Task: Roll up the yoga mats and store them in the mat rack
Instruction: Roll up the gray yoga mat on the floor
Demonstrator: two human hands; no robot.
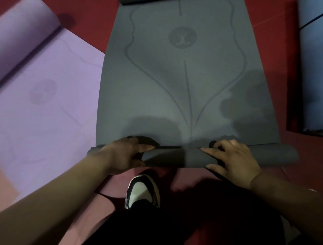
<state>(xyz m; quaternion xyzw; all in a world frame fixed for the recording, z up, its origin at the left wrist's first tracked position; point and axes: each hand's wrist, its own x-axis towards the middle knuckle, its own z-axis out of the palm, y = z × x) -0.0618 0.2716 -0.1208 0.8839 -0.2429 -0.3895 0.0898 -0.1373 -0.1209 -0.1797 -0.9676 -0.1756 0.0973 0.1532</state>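
Left hand (122,153) and right hand (234,157) are both curled round the rolled-up near end of the grey mat (174,96), rest lying flat.

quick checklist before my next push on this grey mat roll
1. Grip: ok, left hand and right hand both grip the roll.
2. Mat ahead flat: ok, the grey mat lies smooth.
3. Roll ends even: cannot tell, the wide lens bends them.
4. Shoe clear: ok, the shoe sits behind the roll.
5. Far end free: cannot tell, a dark thing lies there.
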